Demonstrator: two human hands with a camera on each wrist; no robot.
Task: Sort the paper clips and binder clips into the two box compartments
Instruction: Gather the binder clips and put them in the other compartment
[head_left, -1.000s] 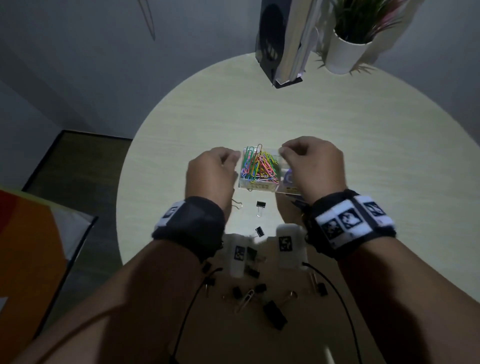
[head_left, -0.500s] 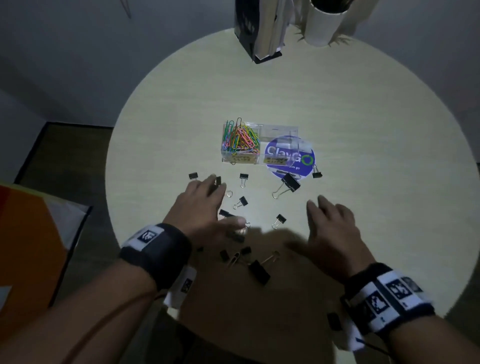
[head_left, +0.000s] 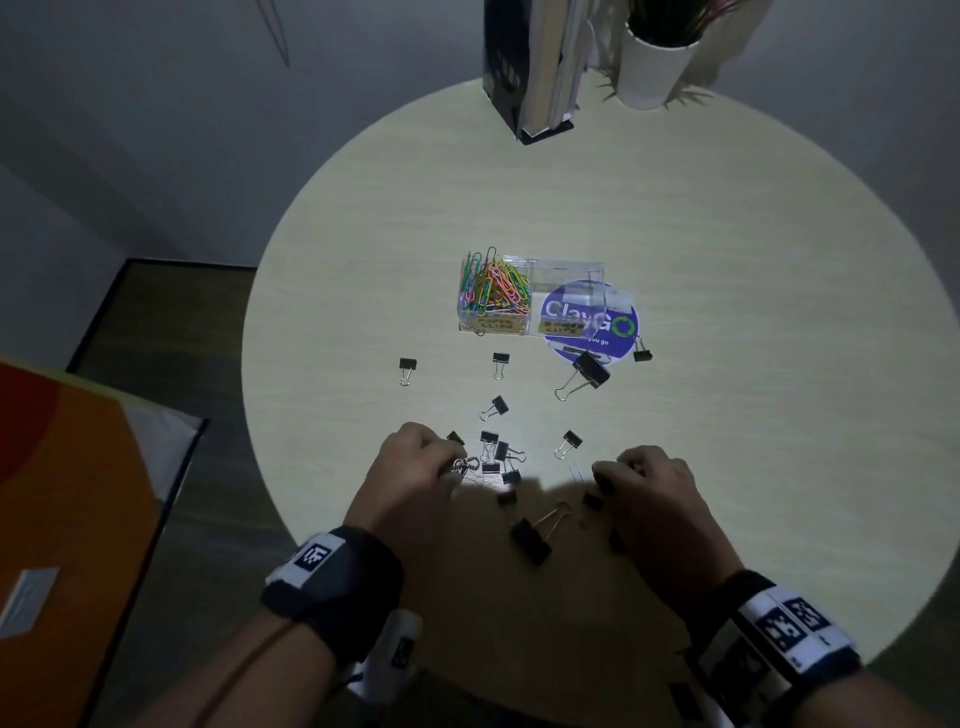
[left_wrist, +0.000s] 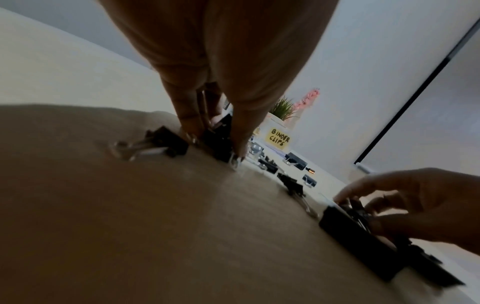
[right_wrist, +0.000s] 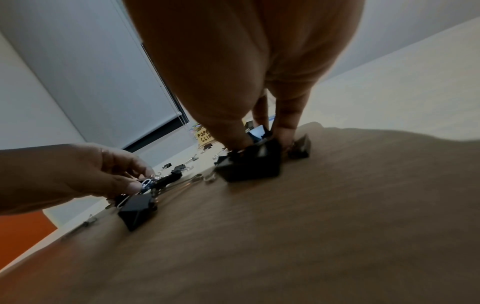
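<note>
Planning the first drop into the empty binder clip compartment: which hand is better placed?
Probably the right hand: it pinches a binder clip, and the empty binder clip compartment sits on its side. The left hand faces the paper clips.

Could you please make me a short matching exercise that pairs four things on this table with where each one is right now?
Things:
1. coloured paper clips
2. potted plant
3. largest binder clip
4. left hand

Places:
A. far edge of the table
B. left compartment of the clear box
C. on the blue sticker's near edge
D. at the pile of small binder clips

Pairs: 1-B, 2-A, 3-C, 4-D
</note>
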